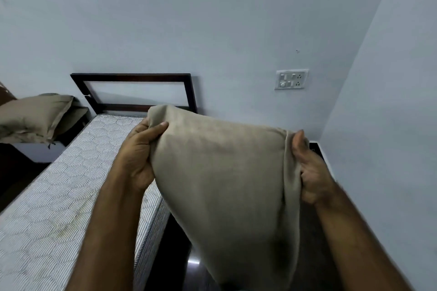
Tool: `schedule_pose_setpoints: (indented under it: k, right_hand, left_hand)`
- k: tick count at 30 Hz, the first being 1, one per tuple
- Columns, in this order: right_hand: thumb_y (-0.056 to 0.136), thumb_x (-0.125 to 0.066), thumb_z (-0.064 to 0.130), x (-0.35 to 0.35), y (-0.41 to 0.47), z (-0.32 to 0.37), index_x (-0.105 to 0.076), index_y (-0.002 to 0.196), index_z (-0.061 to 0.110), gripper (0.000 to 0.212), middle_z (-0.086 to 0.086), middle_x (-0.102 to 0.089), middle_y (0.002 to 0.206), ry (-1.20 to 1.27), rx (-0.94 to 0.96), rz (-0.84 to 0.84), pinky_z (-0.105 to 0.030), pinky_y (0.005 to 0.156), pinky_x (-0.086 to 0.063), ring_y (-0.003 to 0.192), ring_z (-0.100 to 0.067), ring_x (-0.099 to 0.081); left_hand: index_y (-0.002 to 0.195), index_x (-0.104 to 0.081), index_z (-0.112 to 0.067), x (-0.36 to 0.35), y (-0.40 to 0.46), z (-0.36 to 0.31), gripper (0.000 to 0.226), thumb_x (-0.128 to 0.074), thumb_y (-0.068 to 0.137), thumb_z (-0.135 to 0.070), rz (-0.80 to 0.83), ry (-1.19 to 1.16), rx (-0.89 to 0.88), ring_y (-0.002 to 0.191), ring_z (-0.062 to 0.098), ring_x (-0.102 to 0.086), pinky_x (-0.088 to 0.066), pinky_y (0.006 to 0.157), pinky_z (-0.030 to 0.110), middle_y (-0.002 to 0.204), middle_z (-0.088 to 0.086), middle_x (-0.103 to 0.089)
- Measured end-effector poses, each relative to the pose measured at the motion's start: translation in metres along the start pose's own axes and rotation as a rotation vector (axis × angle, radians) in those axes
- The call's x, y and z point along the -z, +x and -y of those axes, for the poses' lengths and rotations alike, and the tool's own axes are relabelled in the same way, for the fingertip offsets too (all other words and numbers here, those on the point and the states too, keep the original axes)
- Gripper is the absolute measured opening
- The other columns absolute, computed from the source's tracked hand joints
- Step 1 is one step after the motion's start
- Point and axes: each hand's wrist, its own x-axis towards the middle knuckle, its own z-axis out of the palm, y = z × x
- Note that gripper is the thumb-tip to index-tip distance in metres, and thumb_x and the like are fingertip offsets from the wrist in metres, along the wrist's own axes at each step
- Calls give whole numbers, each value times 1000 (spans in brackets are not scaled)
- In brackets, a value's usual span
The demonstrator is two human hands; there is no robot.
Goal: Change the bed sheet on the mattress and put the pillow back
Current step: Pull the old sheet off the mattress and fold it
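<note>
Pale blue wall (212, 19), meeting a second wall at the corner on the right. Bare mattress (59, 184), quilted in a grey-and-white hexagon pattern, lying lengthwise toward the wall with no sheet on it. Folded beige bed sheet (224, 184), held up in the air beside the mattress's right edge and over the dark floor (170, 255); it hangs down from its two upper corners and partly overlaps the mattress's far right corner in view. Dark wooden headboard (132, 92), an open rectangular frame standing against the wall at the mattress's far end. Olive-brown pillow (35, 116), resting off the mattress to the left of the headboard, on a low surface that is mostly hidden. Left hand (139, 151), fingers and thumb curled round the sheet's upper left corner, bunching the cloth. Right hand (309, 168), fingers curled and thumb raised, gripping the gathered upper right edge. White switch plate (291, 79), fixed to the wall right of the headboard.
</note>
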Motion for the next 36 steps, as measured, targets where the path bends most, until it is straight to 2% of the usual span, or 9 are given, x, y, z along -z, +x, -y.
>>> schedule_pose_setpoints:
  k: [3, 7, 11, 14, 18, 21, 25, 31, 36]
  right_hand:
    - [86, -47, 56, 5, -6, 9, -83, 96, 14, 55, -12, -76, 108, -86, -5, -15, -31, 81, -60, 105, -20, -73]
    - [62, -86, 62, 10, -4, 14, -78, 107, 9, 70, -17, -74, 112, -265, 113, -72, -36, 94, -58, 107, -26, -71]
    - [86, -54, 57, 10, 0, 21, -71, 121, 13, 59, -9, -73, 121, -358, 212, -120, -35, 98, -55, 116, -21, -68]
    - [79, -73, 59, 16, 1, 20, -62, 130, 12, 70, -5, -71, 126, -455, 315, -105, -32, 96, -55, 119, -20, -66]
    - [75, -86, 6, 18, 5, 12, -58, 128, 14, 60, 9, -73, 115, -676, 335, -212, -20, 86, -55, 107, -6, -69]
    - [91, -70, 12, 23, 10, 11, -68, 115, 8, 25, -6, -77, 107, -483, 276, -258, -32, 84, -59, 97, -18, -73]
    - [97, -52, 39, 21, 7, 7, -70, 115, 3, 44, -16, -73, 115, -142, 31, -243, -34, 83, -61, 102, -25, -72]
    - [65, -44, 89, 6, -15, -11, -77, 117, 23, 90, -10, -71, 124, -78, -98, 141, -38, 83, -59, 113, -26, -69]
    - [87, -59, 59, 8, -20, -56, -44, 152, 15, 79, -10, -60, 142, -38, -113, 440, -27, 94, -56, 122, -19, -64]
  left_hand:
    - [132, -59, -3, 6, 3, -2, 35, -55, 97, -4, 36, 4, 26, 70, 14, -71, -60, 63, 25, 89, 8, -73]
    - [109, -65, -2, 1, 4, 0, 18, -51, 99, -1, 65, -19, 42, 69, 17, -72, -60, 62, 26, 85, 11, -73]
    - [129, -58, 1, -14, -4, 1, 32, -52, 97, -2, 94, -148, -9, 88, 24, -71, -62, 79, 32, 102, 17, -70]
    - [114, -65, -1, -32, -15, 3, 20, -51, 98, 0, 89, -157, -68, 85, 21, -72, -62, 77, 31, 97, 14, -73]
    - [106, -67, -8, -42, -27, -1, 20, -51, 99, 1, 152, -137, -122, 79, 16, -72, -62, 73, 28, 90, 8, -74]
    - [109, -66, -7, -36, -25, -11, 20, -56, 93, -2, 169, -123, -145, 77, 15, -72, -61, 70, 26, 90, 8, -73]
    - [97, -66, -7, -25, -18, -19, 11, -59, 88, -6, 171, -93, -142, 70, 13, -70, -60, 67, 24, 80, 5, -72]
    - [101, -64, -4, -10, -6, -20, 12, -57, 91, -6, 152, -170, -90, 78, 17, -72, -62, 75, 29, 86, 9, -72]
    - [109, -59, -3, -7, -5, -20, 14, -53, 97, -4, 125, -273, -111, 81, 19, -71, -62, 76, 31, 87, 10, -70]
